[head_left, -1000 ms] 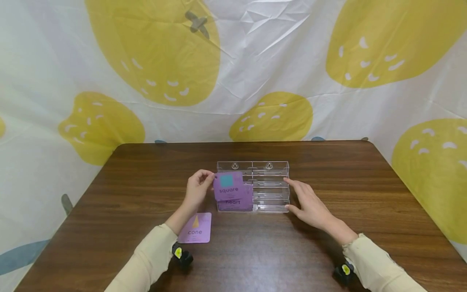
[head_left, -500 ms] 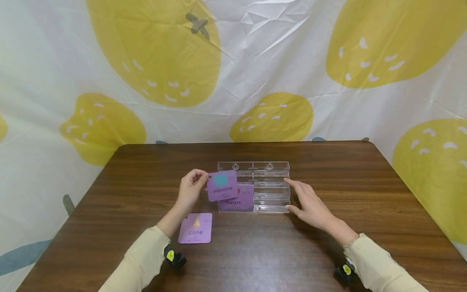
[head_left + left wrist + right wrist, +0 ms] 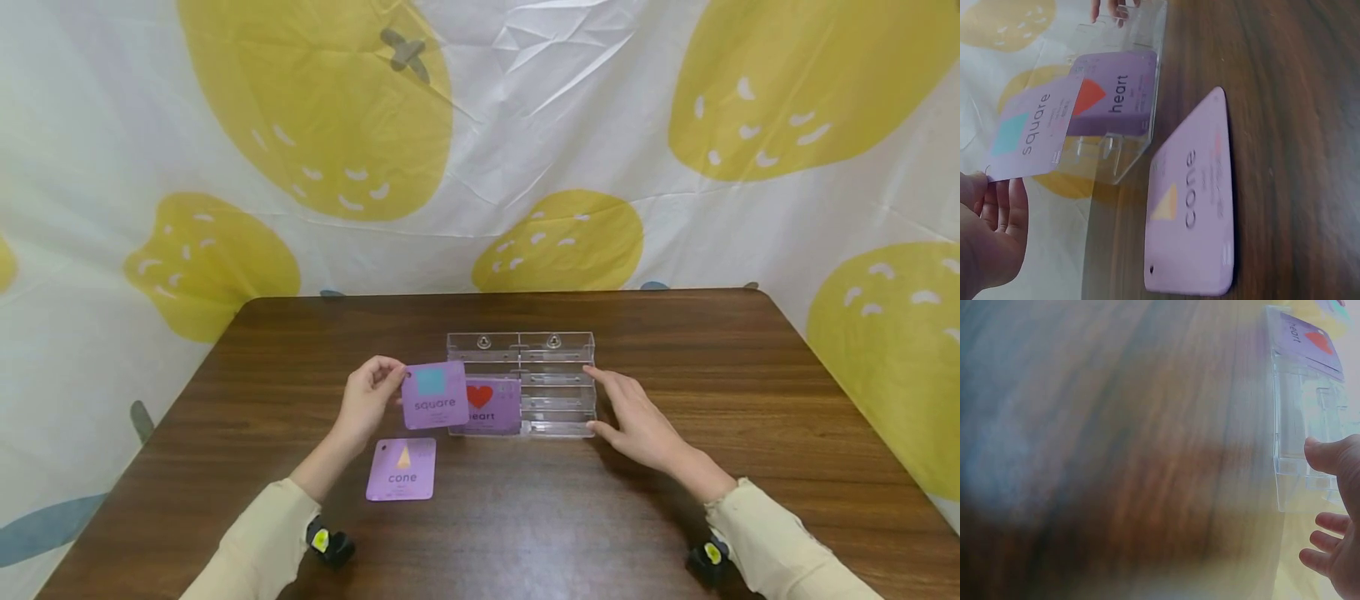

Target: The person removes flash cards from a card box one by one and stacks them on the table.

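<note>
In the head view my left hand (image 3: 363,398) pinches a purple "square" flashcard (image 3: 435,398) at its upper left corner, between thumb and fingers. That card is tilted slightly and overlaps the left side of a clear tiered card rack (image 3: 557,405). A purple "heart" flashcard (image 3: 498,407) stands in the rack's front left slot, partly covered by the "square" card in this view. My right hand (image 3: 637,421) touches the rack's right side, thumb low and index finger higher, both nearly straight. Below my left hand, a purple "cone" flashcard (image 3: 1191,206) lies on the table.
The rack has two columns of stepped slots, and the right column shows no cards. A brown wooden table (image 3: 525,533) carries everything. Behind it hangs a white cloth (image 3: 375,258) with yellow lemon prints. Each sleeve has a small black wrist camera (image 3: 330,546).
My left hand has drawn the "square" card left and slightly down, away from the rack's left column, uncovering more of the "heart" card. My right hand has stayed at the rack.
</note>
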Demonstrator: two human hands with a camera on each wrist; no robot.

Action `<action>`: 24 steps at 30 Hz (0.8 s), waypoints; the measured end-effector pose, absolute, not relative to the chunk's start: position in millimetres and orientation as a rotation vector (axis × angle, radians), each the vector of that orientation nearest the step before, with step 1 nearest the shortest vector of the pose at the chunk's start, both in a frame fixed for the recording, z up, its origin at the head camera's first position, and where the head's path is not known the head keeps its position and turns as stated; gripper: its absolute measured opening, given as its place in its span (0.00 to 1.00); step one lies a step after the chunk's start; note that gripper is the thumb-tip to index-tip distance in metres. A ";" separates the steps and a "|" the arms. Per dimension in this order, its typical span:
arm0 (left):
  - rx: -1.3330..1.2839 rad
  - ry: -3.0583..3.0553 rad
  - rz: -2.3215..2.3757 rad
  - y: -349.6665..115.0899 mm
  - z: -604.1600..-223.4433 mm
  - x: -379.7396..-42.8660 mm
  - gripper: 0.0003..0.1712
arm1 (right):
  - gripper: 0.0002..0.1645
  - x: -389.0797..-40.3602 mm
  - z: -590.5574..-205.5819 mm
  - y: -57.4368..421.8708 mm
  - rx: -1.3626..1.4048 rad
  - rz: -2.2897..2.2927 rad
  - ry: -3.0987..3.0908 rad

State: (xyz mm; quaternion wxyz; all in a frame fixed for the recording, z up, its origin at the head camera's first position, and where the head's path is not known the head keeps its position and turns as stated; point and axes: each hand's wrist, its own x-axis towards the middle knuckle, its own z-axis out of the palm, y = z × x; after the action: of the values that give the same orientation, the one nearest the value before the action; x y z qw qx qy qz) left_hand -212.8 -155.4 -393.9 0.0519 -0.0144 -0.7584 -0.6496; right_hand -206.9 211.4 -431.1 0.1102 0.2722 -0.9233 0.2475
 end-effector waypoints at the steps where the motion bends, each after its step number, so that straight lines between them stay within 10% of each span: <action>1: -0.035 -2.318 -1.975 -157.8 -394.0 -211.4 0.09 | 0.47 -206.9 -430.8 211.3 0.801 0.724 -2.714; 24: 0.134 -2.485 -1.989 -196.3 -401.8 -185.7 0.12 | 0.47 -207.0 -430.2 211.5 0.805 0.711 -2.720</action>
State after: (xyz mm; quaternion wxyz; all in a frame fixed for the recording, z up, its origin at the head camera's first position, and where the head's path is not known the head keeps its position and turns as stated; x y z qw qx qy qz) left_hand -185.7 -196.3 -401.8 -0.0221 0.0422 -0.7798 -0.6242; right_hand -207.0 211.5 -430.2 0.1085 0.2736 -0.9246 0.2418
